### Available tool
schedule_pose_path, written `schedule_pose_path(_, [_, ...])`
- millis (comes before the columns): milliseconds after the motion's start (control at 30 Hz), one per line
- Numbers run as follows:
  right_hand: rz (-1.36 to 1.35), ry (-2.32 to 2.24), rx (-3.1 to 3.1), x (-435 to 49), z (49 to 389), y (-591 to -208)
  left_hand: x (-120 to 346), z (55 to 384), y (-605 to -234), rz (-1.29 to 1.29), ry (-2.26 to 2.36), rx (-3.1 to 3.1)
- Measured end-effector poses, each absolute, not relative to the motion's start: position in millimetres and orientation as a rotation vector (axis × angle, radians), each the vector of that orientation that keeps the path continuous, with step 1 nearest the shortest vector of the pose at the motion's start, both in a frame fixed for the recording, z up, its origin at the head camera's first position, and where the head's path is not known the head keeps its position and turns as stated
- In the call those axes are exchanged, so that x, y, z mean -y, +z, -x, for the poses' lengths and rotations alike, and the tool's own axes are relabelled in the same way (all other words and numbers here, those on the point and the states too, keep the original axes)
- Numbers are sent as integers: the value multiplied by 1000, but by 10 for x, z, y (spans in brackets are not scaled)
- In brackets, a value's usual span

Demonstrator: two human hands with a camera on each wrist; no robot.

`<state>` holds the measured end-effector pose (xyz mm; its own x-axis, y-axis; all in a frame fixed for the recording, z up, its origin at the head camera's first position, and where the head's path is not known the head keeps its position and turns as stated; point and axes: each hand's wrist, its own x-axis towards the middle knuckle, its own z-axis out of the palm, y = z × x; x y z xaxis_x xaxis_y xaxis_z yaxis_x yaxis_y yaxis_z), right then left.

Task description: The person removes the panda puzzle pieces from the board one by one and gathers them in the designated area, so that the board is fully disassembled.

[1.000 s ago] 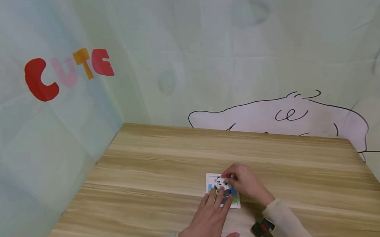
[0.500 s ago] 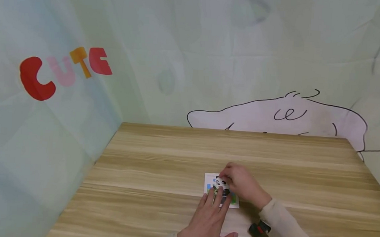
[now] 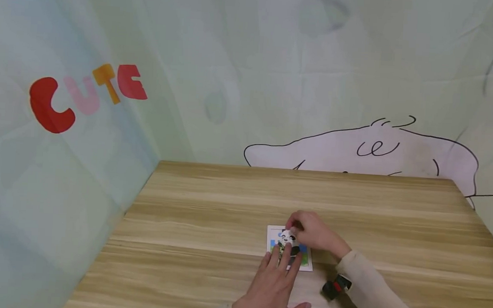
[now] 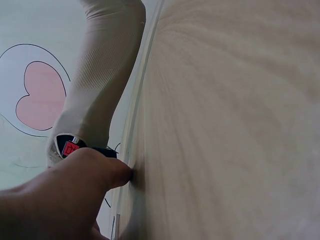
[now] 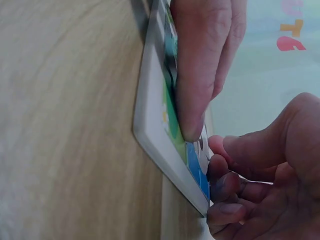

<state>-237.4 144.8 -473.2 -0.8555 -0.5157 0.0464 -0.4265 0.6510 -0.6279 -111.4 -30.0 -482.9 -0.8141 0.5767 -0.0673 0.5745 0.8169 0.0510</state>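
A small square panda jigsaw puzzle [image 3: 269,235] with a white frame lies on the wooden table. My left hand [image 3: 270,287] rests on its near part, fingers straight and spread, thumb out to the side. At the far edge, by the panda's head [image 3: 287,238], my right hand [image 3: 315,231] pinches a puzzle piece with curled fingers; the fingertips mostly hide it. Seen low from the right wrist, the left fingers [image 5: 202,55] press down on the picture, while the right thumb and fingers [image 5: 250,150] bunch at the panda piece [image 5: 200,150] beside the blue part.
The wooden table [image 3: 206,194] spreads around the puzzle. A black and red wrist camera [image 3: 336,286] sits at the right cuff. Behind stands a pale cloth backdrop [image 3: 214,53] with cartoon drawings and coloured letters. The left wrist view shows the right sleeve [image 4: 100,75] over the table edge.
The right wrist and its camera shift slightly, with the fingers staying at the panda's head. The left hand keeps its place on the puzzle.
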Motion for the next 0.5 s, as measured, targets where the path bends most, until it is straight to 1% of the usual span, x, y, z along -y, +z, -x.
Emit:
schedule_pose_path(333, [758, -1054, -2653, -1502, 2393, -4731, 270, 1148, -4853, -889, 140, -2902])
schedule_pose_path(500, [721, -1093, -2583, -1526, 2439, -4708, 230, 1193, -4878, -874, 108, -2935])
